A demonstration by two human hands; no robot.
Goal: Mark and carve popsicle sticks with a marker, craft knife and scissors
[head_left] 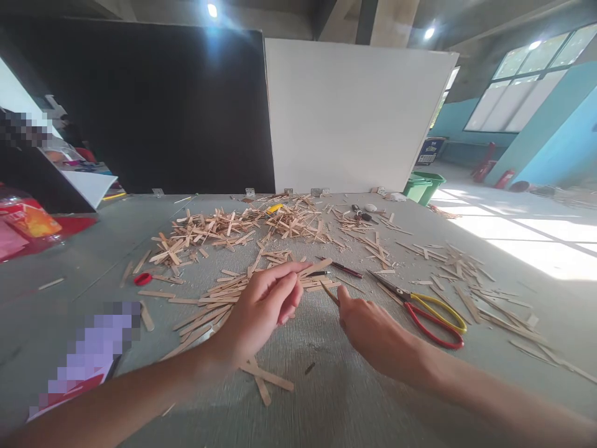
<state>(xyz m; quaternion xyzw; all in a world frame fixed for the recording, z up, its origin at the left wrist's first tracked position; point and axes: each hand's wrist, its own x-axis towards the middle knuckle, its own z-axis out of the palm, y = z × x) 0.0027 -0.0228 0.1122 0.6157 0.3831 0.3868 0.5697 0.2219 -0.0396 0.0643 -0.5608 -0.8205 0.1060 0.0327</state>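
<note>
My left hand is closed, pinching a wooden craft stick between thumb and forefinger; the stick points up to the right. My right hand is closed around a thin, brownish, pointed piece. Its tip is just below the craft stick, and its kind is not clear. Behind both hands, a dark red pen-like tool lies on the table. Scissors with one yellow and one red handle loop lie to the right of my right hand. A pile of craft sticks spreads beside and under my left hand.
More craft sticks and splinters cover the back of the grey table, with a yellow item among them. A red ring lies at left. Black and white panels stand behind. A person is at far left.
</note>
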